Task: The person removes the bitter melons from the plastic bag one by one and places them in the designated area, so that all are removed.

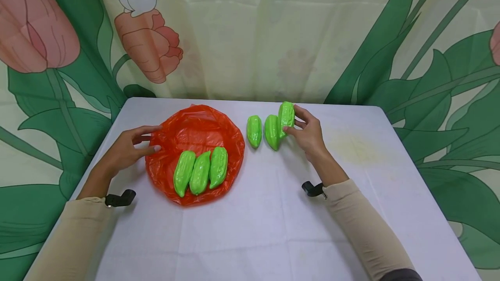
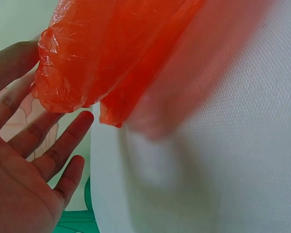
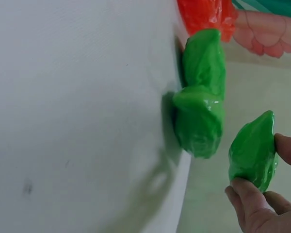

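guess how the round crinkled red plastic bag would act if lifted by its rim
The bag would probably sag floppily, as wrinkles run across it. It is likely light itself, since its film looks thin. The three glossy, ridged green pods lying in it might slide if one side rose, as their skins look slick.

A white table [image 1: 250,237] bears a round red plastic bag [image 1: 195,131] and, beside it, two green fruits [image 1: 254,131].

Glossy gourd [image 1: 286,118], shiny plastic bag [image 1: 193,132]

On the table [image 1: 242,237], three vegetables [image 1: 200,173] lie in the bag [image 1: 195,129] and two other vegetables [image 1: 254,132] to its right.
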Available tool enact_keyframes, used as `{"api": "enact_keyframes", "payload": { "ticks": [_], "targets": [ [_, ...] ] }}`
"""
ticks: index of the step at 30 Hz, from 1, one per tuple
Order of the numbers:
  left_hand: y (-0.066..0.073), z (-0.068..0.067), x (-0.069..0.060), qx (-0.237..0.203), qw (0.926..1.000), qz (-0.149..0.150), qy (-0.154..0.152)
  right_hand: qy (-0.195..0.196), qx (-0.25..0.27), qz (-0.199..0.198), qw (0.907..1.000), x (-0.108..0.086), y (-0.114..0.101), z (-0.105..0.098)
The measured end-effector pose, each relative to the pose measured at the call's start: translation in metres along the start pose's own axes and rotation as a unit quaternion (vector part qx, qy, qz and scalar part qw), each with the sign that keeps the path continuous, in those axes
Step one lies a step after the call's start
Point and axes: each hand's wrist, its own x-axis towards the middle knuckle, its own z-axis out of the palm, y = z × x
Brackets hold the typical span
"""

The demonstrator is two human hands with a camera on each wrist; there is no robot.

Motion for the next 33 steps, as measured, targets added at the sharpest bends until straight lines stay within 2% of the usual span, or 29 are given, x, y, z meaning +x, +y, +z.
{"api": "enact_keyframes", "payload": {
  "ticks": [12, 18, 33],
  "targets": [
    [0.005, -0.001, -0.001, -0.004, 1.0, 0.003, -0.004, -0.008, -0.008, 0.009, 0.9999, -0.001, 0.012, -0.006],
    [0.007, -0.001, -0.002, -0.005, 0.9999, 0.014, -0.005, -0.012, -0.034, 0.021, 0.9991, -0.002, 0.019, -0.007],
    [0.003, 0.0, 0.0, -0.008, 0.9998, 0.017, -0.005, -0.027, -0.057, 0.035, 0.9974, 0.002, 0.031, -0.004]
  ]
}}
